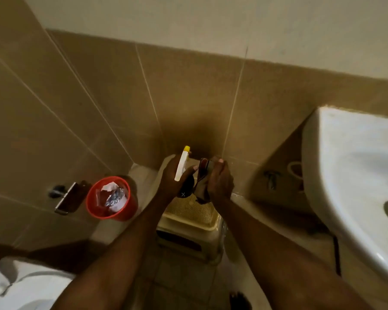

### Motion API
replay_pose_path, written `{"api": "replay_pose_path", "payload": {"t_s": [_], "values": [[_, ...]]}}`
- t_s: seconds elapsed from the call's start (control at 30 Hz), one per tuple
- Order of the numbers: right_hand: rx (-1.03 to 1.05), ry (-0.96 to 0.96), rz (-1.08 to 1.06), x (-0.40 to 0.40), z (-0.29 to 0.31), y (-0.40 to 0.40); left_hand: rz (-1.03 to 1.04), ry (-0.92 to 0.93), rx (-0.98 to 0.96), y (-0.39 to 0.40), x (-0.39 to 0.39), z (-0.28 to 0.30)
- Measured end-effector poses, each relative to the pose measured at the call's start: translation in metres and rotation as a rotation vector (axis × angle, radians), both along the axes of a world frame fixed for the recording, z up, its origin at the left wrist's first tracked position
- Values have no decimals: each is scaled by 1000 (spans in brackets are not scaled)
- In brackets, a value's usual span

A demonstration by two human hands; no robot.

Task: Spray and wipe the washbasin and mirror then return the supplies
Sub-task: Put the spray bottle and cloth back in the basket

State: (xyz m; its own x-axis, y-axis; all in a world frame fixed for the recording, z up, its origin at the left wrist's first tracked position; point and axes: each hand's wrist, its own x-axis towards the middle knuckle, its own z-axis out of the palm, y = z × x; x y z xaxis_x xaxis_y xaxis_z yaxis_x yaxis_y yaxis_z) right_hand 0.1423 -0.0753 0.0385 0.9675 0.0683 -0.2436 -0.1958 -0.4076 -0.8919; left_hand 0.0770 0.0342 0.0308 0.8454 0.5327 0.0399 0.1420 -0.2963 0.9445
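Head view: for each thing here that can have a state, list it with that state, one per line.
Left hand: grips the spray bottle.
Right hand: holds the cloth.
Spray bottle: held above the stool, nozzle pointing away from the person.
Cloth: bunched, hanging from the right hand.
Stool: upright on the floor below the hands.
Red bin: open, holding rubbish.
Washbasin: looks dry; drain unplugged.

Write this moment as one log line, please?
left hand: holds spray bottle | right hand: holds cloth | both above cream stool | washbasin: at right, untouched
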Motion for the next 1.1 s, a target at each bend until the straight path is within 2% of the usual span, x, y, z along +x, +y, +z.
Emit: {"api": "replay_pose_path", "payload": {"t_s": [0.17, 0.33, 0.43, 0.57, 0.67, 0.77, 0.83, 0.93, 1.0, 1.1], "values": [[-121, 84, -33, -21, -72, 4, -56, 36, 21, 8, -15, -66], [-152, 142, -59, -37, -115, 11, -90, 13, 17, 16, -22, -100], [-168, 108, -25, -40, -123, 15, -106, -8, -9, 21, -19, -108], [-309, 225, -38, -37, -113, 19, -162, 97, 14, 27, -20, -112], [-424, 238, 105, -36, -98, 14, -252, 181, 15, 39, -28, -107], [-603, 62, 272, -32, -77, 6, -358, 266, 61, 52, -40, -93], [-689, -48, 306, -24, -58, 3, -345, 297, 141, 61, -49, -80], [-731, -14, 363, -15, -28, -3, -336, 327, 241, 72, -57, -50], [-735, -63, 363, -15, -7, -5, -363, 314, 335, 73, -55, -24], [-753, -394, 349, -16, 33, -2, -307, 193, 484, 62, -40, 28]]}}
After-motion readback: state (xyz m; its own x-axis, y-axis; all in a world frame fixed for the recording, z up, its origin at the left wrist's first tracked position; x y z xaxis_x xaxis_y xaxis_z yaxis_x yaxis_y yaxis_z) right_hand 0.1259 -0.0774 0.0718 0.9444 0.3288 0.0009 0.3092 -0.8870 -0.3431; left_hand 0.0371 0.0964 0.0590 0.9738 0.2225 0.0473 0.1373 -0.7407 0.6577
